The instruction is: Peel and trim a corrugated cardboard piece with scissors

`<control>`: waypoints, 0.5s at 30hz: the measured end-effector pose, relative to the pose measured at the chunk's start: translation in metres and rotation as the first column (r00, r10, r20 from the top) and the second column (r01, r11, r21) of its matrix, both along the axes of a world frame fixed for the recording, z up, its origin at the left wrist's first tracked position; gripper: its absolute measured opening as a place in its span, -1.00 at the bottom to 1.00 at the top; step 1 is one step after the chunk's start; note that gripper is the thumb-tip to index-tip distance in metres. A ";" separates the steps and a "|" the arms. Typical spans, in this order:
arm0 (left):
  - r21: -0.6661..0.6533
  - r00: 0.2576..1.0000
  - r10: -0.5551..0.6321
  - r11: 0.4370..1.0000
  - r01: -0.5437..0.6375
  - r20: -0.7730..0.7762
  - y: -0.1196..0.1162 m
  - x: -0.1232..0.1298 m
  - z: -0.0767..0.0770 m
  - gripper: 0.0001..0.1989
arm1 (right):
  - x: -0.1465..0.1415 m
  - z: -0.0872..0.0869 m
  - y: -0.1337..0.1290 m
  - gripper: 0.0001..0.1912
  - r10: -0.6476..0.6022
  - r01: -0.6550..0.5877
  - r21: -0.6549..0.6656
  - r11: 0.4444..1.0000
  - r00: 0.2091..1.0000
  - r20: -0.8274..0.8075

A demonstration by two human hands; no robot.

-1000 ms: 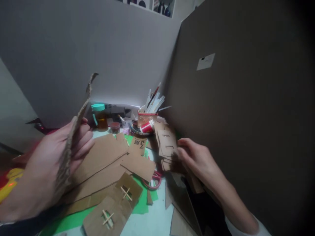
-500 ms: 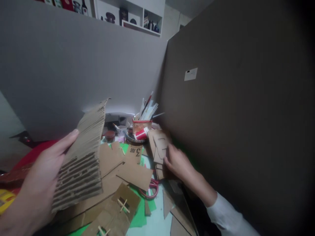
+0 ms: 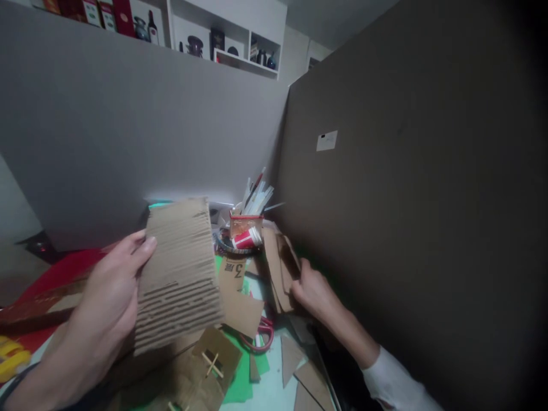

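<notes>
My left hand point(image 3: 113, 282) grips the left edge of a corrugated cardboard sheet point(image 3: 177, 277), its ridged face turned toward me. On the right, my right hand point(image 3: 314, 288) is closed on the edge of a flat cardboard piece point(image 3: 289, 265), which lies over other cardboard at the dark wall. Between the hands are cut cardboard pieces point(image 3: 243, 313), one printed with a 3, and red-handled scissors point(image 3: 268, 335). Nearer to me, a cardboard piece point(image 3: 231, 345) has crossed wooden sticks point(image 3: 212, 364) in a slot.
A box of white sticks point(image 3: 247, 222) stands at the back, with a red and white roll point(image 3: 247, 238) before it. Green sheets point(image 3: 240, 382) and cardboard scraps point(image 3: 291, 359) lie on the table point(image 3: 278, 391). Something yellow point(image 3: 12, 358) is at far left. Walls enclose the back and right.
The corrugated sheet in my left hand has moved right and turned its face more toward me. My right hand has tilted up the edge of a cardboard piece. The view has shifted slightly.
</notes>
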State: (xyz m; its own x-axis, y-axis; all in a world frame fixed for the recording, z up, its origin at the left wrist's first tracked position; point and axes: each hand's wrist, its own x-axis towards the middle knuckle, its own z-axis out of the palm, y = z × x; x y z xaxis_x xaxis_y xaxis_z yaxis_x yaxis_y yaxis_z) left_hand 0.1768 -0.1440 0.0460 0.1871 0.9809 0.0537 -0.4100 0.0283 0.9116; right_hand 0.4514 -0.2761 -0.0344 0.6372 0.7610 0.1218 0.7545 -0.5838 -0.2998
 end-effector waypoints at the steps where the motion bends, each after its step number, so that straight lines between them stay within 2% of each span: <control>1: 0.028 1.000 0.016 0.999 -0.016 0.001 0.001 0.003 -0.002 -0.54 | 0.003 -0.002 -0.001 -0.69 -0.024 0.024 0.021 0.999 1.000 -0.008; 3: 0.070 1.000 0.019 0.997 -0.018 -0.011 0.003 0.006 -0.004 -0.30 | 0.009 -0.005 -0.005 -0.69 -0.063 0.065 0.078 0.995 0.998 -0.030; 5: 0.069 0.998 -0.027 0.997 0.031 -0.053 0.004 0.007 -0.005 -0.25 | 0.014 -0.003 -0.012 -0.68 -0.095 0.104 0.158 0.982 0.994 -0.061; 9: -0.013 0.981 -0.119 0.993 0.119 -0.151 0.005 0.006 -0.011 -0.71 | 0.010 0.023 -0.035 -0.56 -0.097 0.151 0.390 0.908 0.983 -0.155; 12: -0.053 0.972 -0.173 0.985 0.167 -0.158 0.002 0.011 -0.019 -0.79 | -0.015 0.046 -0.045 -0.47 0.043 0.134 0.591 0.796 0.960 -0.276; 15: -0.077 0.961 -0.243 0.969 0.234 -0.135 -0.011 0.023 -0.029 -0.81 | -0.059 0.054 -0.036 -0.57 0.363 0.026 0.695 0.718 0.839 -0.406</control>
State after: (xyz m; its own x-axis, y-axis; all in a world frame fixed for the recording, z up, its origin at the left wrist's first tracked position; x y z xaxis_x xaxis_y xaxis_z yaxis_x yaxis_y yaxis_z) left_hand 0.1994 -0.1545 0.0170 0.4173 0.9075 -0.0476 -0.2513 0.1656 0.9536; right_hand 0.3925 -0.3118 0.0197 0.6205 0.7052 0.3429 0.4549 0.0325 -0.8900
